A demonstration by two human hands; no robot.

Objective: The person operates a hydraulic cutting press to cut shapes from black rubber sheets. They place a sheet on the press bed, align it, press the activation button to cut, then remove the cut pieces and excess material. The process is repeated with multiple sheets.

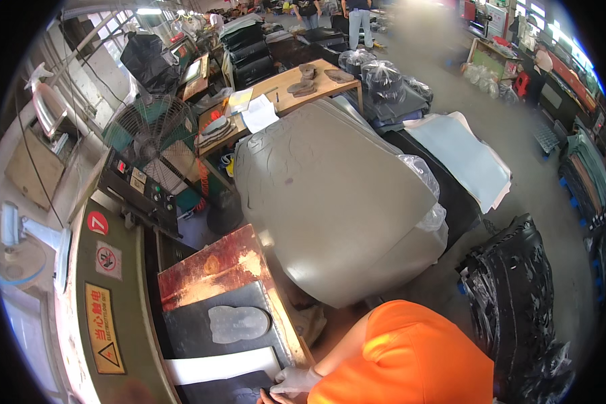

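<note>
My right hand, in a light glove below an orange sleeve, is at the lower edge. Its fingers are bent in at the right edge of a black sheet. Bare fingertips show just below it, mostly cut off; they seem to be my left hand, and their grip is hidden. Beyond the hands a white strip lies across the work board. A grey sole-shaped piece rests farther up on a dark mat. The board's worn reddish wood shows at its far end.
A green machine panel with warning labels stands left, under a control box. A large stack of grey-brown sheets rises ahead. Beyond are a fan and a wooden table. Black folded sheets lie right.
</note>
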